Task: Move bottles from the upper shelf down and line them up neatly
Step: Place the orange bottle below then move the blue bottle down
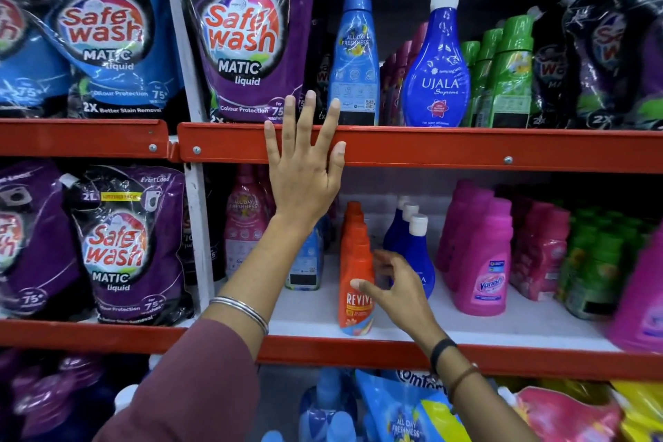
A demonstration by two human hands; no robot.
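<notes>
On the upper shelf a tall light-blue bottle stands next to a dark-blue Ujala bottle with a white cap. My left hand is raised with fingers spread, its fingertips just left of the light-blue bottle's base, in front of the red shelf edge. It holds nothing. On the lower shelf stands a row of orange Revive bottles and a row of dark-blue white-capped bottles. My right hand has loose fingers touching the right side of the front orange bottle, not closed around it.
Safe Wash pouches fill the left of both shelves. Green bottles stand right of the Ujala bottle. Pink Vanish bottles and green bottles occupy the lower shelf's right. Bare white shelf floor lies left of the orange row.
</notes>
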